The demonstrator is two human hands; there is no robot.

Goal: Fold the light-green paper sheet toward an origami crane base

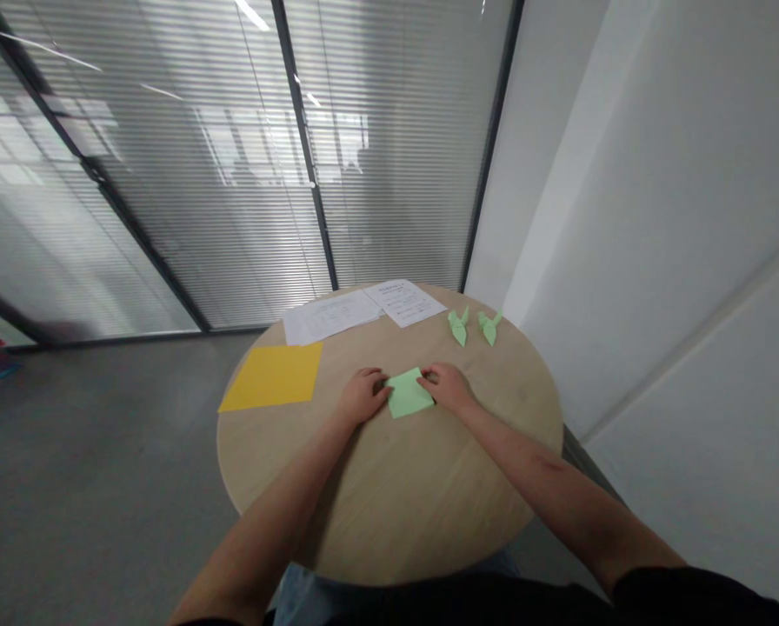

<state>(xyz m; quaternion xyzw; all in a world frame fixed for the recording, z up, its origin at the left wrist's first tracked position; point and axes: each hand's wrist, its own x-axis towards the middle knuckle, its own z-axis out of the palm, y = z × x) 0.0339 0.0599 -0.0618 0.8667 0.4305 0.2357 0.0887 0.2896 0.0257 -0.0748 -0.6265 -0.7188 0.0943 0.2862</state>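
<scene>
A folded light-green paper (408, 396) lies flat near the middle of a round wooden table (396, 487). My left hand (362, 396) rests at its left edge with the fingers curled and pressing on the paper. My right hand (448, 386) presses on its right upper corner, fingers bent down onto it. Both forearms reach in from the near edge.
A yellow paper sheet (273, 376) lies at the left of the table. Two white printed sheets (363, 311) sit at the far edge. Two folded green paper figures (474, 327) stand at the far right. Glass partitions with blinds stand behind, a white wall to the right.
</scene>
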